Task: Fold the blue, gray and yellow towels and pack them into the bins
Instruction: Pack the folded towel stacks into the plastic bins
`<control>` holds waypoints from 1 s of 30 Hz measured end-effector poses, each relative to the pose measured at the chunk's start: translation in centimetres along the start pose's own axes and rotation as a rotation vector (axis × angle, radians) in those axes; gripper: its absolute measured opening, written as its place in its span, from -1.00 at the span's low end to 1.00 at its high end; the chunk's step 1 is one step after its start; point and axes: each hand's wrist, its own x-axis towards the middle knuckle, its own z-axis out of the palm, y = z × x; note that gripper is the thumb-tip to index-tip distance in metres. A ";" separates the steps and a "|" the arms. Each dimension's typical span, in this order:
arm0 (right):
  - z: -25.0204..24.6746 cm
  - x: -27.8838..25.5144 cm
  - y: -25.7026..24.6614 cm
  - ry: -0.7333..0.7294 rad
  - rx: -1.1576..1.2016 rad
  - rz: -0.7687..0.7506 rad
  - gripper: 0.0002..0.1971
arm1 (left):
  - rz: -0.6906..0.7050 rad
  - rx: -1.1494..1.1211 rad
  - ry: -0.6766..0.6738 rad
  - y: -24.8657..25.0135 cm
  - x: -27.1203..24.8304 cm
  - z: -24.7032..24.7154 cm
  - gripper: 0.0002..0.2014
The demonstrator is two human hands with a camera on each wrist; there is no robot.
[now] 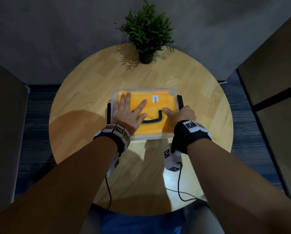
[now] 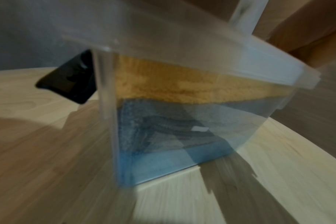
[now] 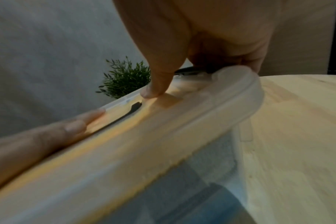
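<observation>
A clear plastic bin (image 1: 146, 137) stands in the middle of the round table, with its clear lid (image 3: 163, 128) on. Through the lid the yellow towel (image 1: 160, 107) lies on top. The left wrist view shows the layers through the wall: yellow towel (image 2: 173, 81), gray towel (image 2: 163, 125), blue towel (image 2: 163, 163). My left hand (image 1: 131, 107) lies flat on the lid with its fingers spread. My right hand (image 1: 179, 113) curls over the bin's right edge at the black latch (image 1: 180, 102), and its thumb (image 3: 159, 72) presses on the lid.
A potted plant (image 1: 147, 36) stands at the far edge of the wooden table (image 1: 84, 92). A black handle (image 1: 152, 121) lies in the lid, and a second black latch (image 1: 109, 114) sticks out on the bin's left side. Dark panels flank the table.
</observation>
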 end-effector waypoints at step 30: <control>3.2 -2.7 -1.0 -0.053 -0.562 -0.700 -0.28 | -0.737 -0.965 -0.253 -4.9 -0.7 -1.8 -0.01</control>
